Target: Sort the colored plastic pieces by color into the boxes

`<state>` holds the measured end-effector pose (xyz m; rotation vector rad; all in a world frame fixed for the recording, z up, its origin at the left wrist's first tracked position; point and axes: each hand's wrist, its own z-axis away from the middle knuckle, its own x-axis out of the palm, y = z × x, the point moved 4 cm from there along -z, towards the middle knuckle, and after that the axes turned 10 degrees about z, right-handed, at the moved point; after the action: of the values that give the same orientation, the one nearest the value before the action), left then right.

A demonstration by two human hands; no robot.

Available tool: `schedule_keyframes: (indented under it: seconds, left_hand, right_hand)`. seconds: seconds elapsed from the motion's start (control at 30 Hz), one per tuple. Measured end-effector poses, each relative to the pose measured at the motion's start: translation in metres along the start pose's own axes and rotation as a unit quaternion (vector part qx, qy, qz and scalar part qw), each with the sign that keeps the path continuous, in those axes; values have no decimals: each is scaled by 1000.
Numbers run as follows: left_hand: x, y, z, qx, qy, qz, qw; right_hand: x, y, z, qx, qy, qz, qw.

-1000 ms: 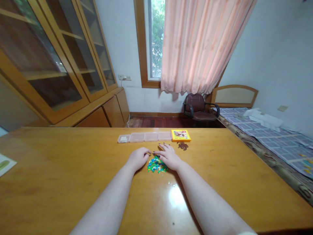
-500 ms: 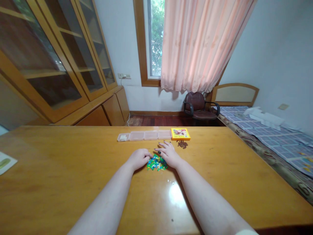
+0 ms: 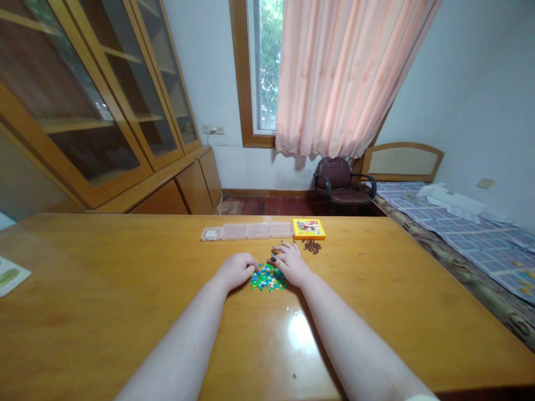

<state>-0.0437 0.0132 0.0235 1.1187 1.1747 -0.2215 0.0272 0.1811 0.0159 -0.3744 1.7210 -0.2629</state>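
A small heap of tiny green, blue, yellow and white building bricks [image 3: 267, 278] lies on the wooden table [image 3: 125, 289]. My left hand [image 3: 236, 269] rests at the heap's left edge with its fingers curled under. At the heap's right edge my right hand [image 3: 290, 262] lies with fingers spread, dark nails showing, fingertips on the table just past the bricks. Whether either hand holds a brick I cannot make out.
Beyond the heap stand a clear compartment box [image 3: 246, 231], a yellow box [image 3: 309, 229] and a small pile of brown pieces [image 3: 312, 247]. A paper [image 3: 10, 274] lies at the far left. Cabinets, a window, a chair [image 3: 340, 184] and a bed [image 3: 468, 228] surround the table.
My right hand has shifted slightly back off the heap, uncovering more bricks. My left hand has stayed at the heap's left edge.
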Motion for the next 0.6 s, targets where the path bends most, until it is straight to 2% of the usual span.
schedule_keyframes:
  seconds: [0.3, 0.5, 0.6]
  left_hand:
    - [-2, -3, -2, -25, 43, 12, 999]
    - [0, -3, -2, -19, 26, 1, 999]
    - [1, -7, -3, -34, 34, -4, 999]
  right_hand:
    - [-2, -2, -1, -25, 3, -1, 1000]
    - [4, -8, 1, -48, -46, 12, 998]
    - [5, -6, 0, -22, -33, 28, 999]
